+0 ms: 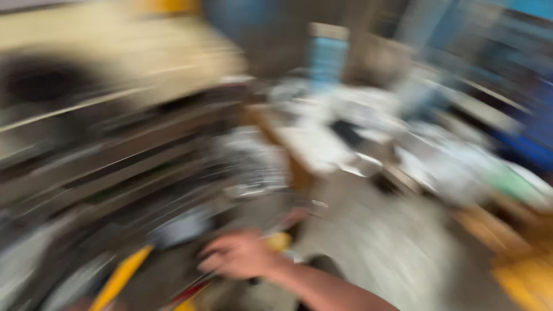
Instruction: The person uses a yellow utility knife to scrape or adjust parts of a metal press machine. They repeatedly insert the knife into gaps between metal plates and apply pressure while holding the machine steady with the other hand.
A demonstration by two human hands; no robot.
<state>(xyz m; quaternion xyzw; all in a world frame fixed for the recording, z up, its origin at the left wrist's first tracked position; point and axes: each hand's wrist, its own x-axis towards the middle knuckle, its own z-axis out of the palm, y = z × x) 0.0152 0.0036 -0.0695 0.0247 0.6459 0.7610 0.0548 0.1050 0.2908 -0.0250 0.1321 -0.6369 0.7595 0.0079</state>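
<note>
Blurred yellow object (280,241) by the hand (239,254), yellow strip (121,277), light blue container (327,57), grey floor (380,242)

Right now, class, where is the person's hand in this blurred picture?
In the head view, one hand sits low and just left of centre, its forearm entering from the bottom right, beside a small yellow object; blur hides which hand.

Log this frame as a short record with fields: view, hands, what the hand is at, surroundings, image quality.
view: head camera, looking down over a cluttered work area
hands: one hand in view, forearm entering from the lower right, so probably the right; the other is out of frame
at the hand: a small yellow thing right beside the fingers; held or only touched cannot be told
surroundings: yellow strip lower left, wooden bench piled with pale clutter, blue upright thing behind
image quality: heavy motion blur, details unreadable
</note>
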